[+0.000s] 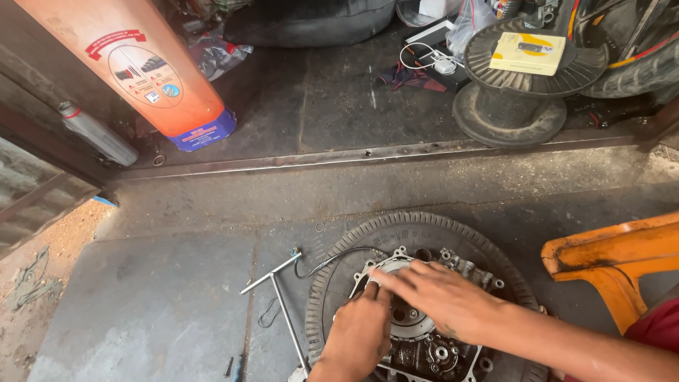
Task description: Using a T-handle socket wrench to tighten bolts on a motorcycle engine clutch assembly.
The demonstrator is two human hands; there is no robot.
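Grimy concrete floor (pixel 177 304) carries one tyre (pixel 396 230) (engine casing (pixel 424 339) on it), where left hand (pixel 361 332) and right hand (pixel 442 293) press, fingers together; one T-wrench (pixel 272 279) beside.

Bare forearms, red garment (pixel 661 327) at right

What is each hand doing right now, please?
Left hand: curled, fingertips pressing on the round grey metal engine cover; a grip cannot be told.
Right hand: open, flat on the same cover.
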